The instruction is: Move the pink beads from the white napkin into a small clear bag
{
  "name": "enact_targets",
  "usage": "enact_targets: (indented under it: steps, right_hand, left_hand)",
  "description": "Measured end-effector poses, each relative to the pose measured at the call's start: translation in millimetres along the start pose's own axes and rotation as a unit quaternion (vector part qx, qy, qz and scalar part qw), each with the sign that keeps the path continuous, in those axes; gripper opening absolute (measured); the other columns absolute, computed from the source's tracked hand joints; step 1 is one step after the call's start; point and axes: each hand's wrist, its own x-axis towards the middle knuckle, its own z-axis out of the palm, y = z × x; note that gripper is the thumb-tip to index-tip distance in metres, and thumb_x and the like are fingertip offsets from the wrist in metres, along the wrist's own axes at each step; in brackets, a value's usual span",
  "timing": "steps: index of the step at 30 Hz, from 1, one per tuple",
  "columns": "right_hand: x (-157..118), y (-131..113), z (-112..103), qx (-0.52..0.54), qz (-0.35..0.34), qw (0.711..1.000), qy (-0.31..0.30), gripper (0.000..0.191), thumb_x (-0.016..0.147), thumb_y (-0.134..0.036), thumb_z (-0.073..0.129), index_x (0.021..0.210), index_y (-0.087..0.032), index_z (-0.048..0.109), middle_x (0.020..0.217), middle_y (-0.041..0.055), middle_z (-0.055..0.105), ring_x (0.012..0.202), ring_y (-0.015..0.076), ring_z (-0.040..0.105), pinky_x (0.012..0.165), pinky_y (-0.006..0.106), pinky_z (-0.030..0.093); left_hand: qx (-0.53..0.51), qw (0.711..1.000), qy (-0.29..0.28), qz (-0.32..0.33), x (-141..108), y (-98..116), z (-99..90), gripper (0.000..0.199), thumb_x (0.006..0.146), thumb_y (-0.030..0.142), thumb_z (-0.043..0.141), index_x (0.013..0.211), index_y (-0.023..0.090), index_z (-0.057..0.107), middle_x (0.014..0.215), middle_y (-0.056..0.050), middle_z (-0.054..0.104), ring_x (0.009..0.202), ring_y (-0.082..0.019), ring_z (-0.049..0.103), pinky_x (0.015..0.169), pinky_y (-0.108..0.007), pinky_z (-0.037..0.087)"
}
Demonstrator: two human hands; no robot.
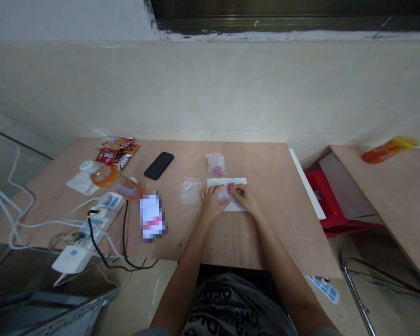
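Head view. My left hand: fingers curled closed on a small clear plastic bag holding pink beads. My right hand: fingertips pinching the same bag from its right side. The bag sits between both hands, over a white paper sheet on the wooden table. Also listed: a second bag of pink beads, beyond the sheet; a clear plastic bag, left of my left hand; a black phone, farther left.

Clear bag, pink beads seemingly; black phone; red stool.
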Motion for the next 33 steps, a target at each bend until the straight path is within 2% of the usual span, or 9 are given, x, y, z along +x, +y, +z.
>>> enact_targets:
  steps: [6,13,23,33]
  right_hand:
    - [2.0,4.8,-3.3,-0.087,0.037,0.994,0.05,0.025,0.086,-0.038,0.056,0.096,-0.02,0.072,0.073,0.0026,0.065,0.07,0.0173,0.057,0.071,0.03,0.039]
    - [4.0,1.7,-1.4,-0.174,0.047,0.983,0.042,0.027,0.09,-0.043,0.053,0.095,-0.024,0.072,0.078,0.0037,0.066,0.082,0.0209,0.058,0.076,0.033,0.033]
    - [5.0,-0.4,1.0,-0.199,0.058,0.978,0.024,0.026,0.091,-0.041,0.052,0.094,-0.025,0.072,0.08,0.0035,0.068,0.082,0.0208,0.056,0.076,0.033,0.03]
    - [-0.5,-2.3,-3.5,-0.166,0.059,0.983,0.047,0.025,0.09,-0.041,0.054,0.091,-0.024,0.072,0.076,0.0027,0.066,0.082,0.0199,0.057,0.077,0.032,0.032]
  left_hand:
    - [0.007,1.0,-0.01,-0.009,-0.1,2.5,-2.3,0.057,0.078,0.042,0.069,0.131,0.03,0.053,0.129,-0.004,0.06,0.121,-0.024,0.05,0.105,-0.039,0.031]
    - [0.008,1.0,-0.003,-0.009,0.0,0.6,-0.9,0.057,0.077,0.042,0.07,0.13,0.03,0.054,0.128,-0.004,0.06,0.12,-0.024,0.051,0.105,-0.039,0.031]
    - [0.002,1.0,-0.007,-0.01,0.3,-0.3,0.4,0.058,0.077,0.041,0.07,0.131,0.03,0.053,0.13,-0.004,0.059,0.122,-0.024,0.049,0.106,-0.039,0.031]
    - [-0.006,1.0,-0.002,-0.003,0.5,-1.4,1.1,0.057,0.077,0.041,0.07,0.13,0.028,0.054,0.13,-0.005,0.059,0.121,-0.024,0.05,0.105,-0.038,0.03]
